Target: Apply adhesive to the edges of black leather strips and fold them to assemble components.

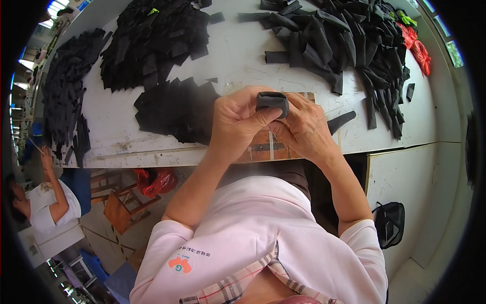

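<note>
Near the table's front edge, both my hands grip a folded black fabric piece [272, 100] that looks like a short tube with an opening at its top. My left hand [237, 112] pinches it, the thumb lying across its lower front. Fingers curled, my right hand [308, 124] holds it from the other side; the fingertips behind the cloth are hidden. Beneath the hands is a brown wooden block [262, 148] with pale tape. A spread stack of flat black fabric pieces [169, 111] lies just left of my left hand. One narrow black strip [342, 121] lies beside my right hand.
The white table [238, 55] carries heaps of black pieces: one far left [66, 91], one at the back [157, 38], one at right [334, 40]. A red plastic bag [417, 50] lies at the right edge. Another person [50, 200] and a wooden stool [124, 207] are at left.
</note>
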Tool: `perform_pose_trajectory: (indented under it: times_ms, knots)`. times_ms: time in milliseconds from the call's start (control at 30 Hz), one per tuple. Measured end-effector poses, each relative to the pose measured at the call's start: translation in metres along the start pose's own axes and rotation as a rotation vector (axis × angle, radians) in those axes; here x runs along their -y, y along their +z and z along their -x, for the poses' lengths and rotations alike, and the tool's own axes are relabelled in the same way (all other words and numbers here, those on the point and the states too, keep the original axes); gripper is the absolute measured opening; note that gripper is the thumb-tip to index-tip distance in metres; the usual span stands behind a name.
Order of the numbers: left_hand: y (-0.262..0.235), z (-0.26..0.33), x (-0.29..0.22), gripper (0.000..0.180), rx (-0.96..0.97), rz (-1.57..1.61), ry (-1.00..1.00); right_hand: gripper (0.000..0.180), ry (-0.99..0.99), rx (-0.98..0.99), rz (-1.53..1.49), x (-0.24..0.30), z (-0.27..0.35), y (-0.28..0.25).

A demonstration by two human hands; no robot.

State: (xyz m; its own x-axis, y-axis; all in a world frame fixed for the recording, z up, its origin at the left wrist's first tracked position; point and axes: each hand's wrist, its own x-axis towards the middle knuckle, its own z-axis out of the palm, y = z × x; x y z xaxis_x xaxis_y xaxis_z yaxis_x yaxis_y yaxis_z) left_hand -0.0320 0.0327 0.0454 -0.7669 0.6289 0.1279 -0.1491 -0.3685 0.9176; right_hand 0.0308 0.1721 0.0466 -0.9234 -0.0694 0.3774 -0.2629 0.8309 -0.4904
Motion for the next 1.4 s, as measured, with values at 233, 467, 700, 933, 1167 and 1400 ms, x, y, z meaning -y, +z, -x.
perform_pose_trajectory:
  times_ms: [233, 467, 700, 933, 1167, 1400]
  knots:
    - [-0.001, 0.001, 0.019, 0.012, -0.049, -0.284, 0.145, 0.019, 0.017, 0.001, -0.243, -0.023, 0.016, 0.036]
    - [0.005, -0.002, 0.005, 0.009, -0.038, -0.257, 0.075, 0.012, 0.018, 0.007, -0.328, -0.015, 0.008, 0.018]
    - [0.004, 0.002, 0.014, 0.008, -0.016, -0.375, 0.06, 0.013, -0.01, -0.073, -0.354, -0.022, 0.016, 0.032]
    - [0.0, 0.001, 0.021, 0.008, 0.05, -0.612, 0.059, 0.009, 0.12, 0.058, -0.332, -0.038, 0.021, 0.049]
    - [0.002, -0.003, -0.001, 0.009, 0.088, -0.349, 0.139, 0.01, -0.052, -0.002, -0.215, -0.021, 0.012, 0.022]
    - [0.005, -0.004, -0.001, 0.01, 0.033, -0.499, 0.225, 0.01, 0.079, 0.014, -0.289, -0.027, 0.02, 0.04]
